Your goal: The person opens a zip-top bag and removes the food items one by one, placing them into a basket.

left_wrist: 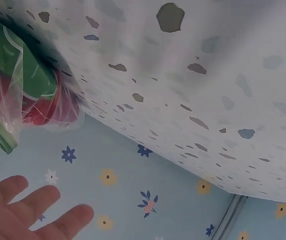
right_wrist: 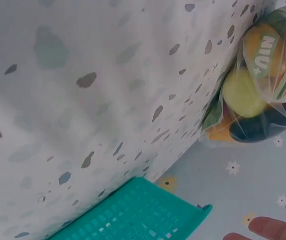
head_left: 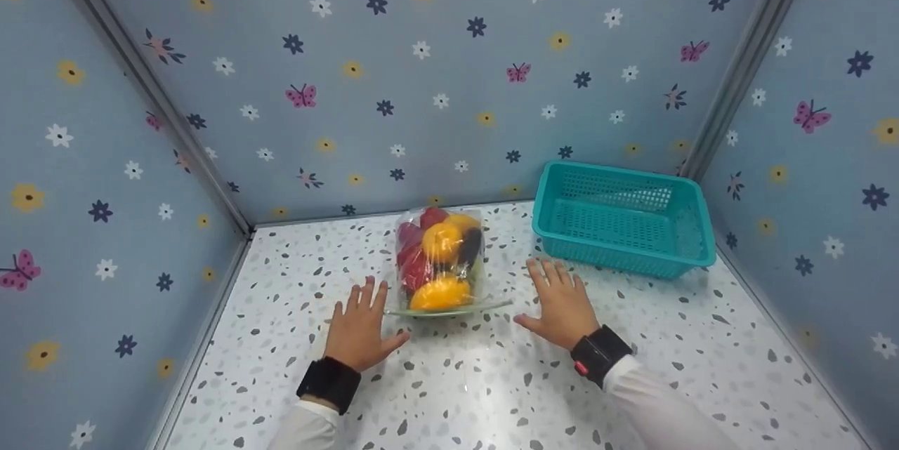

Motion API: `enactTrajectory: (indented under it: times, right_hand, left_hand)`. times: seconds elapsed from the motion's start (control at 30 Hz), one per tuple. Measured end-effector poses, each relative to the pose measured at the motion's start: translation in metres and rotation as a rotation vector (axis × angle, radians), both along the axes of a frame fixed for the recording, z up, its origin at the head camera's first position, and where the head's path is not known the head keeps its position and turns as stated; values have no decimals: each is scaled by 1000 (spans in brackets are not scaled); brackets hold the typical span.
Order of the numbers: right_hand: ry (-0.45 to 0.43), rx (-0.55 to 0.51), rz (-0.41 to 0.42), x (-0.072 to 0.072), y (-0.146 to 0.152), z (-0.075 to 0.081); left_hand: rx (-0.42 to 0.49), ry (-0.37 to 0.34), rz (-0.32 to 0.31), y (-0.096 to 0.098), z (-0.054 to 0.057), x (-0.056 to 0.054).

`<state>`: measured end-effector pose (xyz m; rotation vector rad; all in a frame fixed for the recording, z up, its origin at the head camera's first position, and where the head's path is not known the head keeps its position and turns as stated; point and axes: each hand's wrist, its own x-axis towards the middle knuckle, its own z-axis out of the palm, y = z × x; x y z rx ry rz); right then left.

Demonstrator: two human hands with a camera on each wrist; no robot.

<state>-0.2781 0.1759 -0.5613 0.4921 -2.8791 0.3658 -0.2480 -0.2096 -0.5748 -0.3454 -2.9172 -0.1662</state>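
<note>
A clear zip bag full of red, yellow, dark and green fruit or vegetables lies on the speckled table, its green-edged mouth toward me. To its left is my left hand, fingers spread and holding nothing. My right hand is spread out to the right of the bag, between it and the teal basket, also holding nothing. In the left wrist view, the fingers appear apart from the bag. The right wrist view shows a yellow-green round piece and a long dark one inside the bag.
The perforated teal basket stands at the back right, near the corner of the flowered walls. Panels rise behind and on both sides of the table. Metal strips run along the corners.
</note>
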Motion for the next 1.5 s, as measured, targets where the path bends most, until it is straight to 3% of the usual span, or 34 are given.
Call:
enactTrajectory:
  times: [0.3, 0.57, 0.73, 0.87, 1.1, 1.5]
  right_hand:
    - [-102, -10, 34, -7, -29, -14]
    - [-127, 7, 85, -9, -54, -22]
    - [-158, 29, 44, -12, -67, -24]
    - [-129, 65, 1, -16, -73, -28]
    - [-34, 165, 14, -21, -76, -33]
    - [-127, 154, 68, -25, -48, -35]
  left_hand:
    - [-62, -54, -71, 11, 2, -21]
    - [-153, 101, -97, 15, -3, -30]
    - [-188, 109, -102, 18, -9, -29]
    - [-213, 99, -94, 22, -10, -27]
    - [-250, 274, -103, 31, -13, -20]
    - [-192, 289, -310, 49, -6, -2]
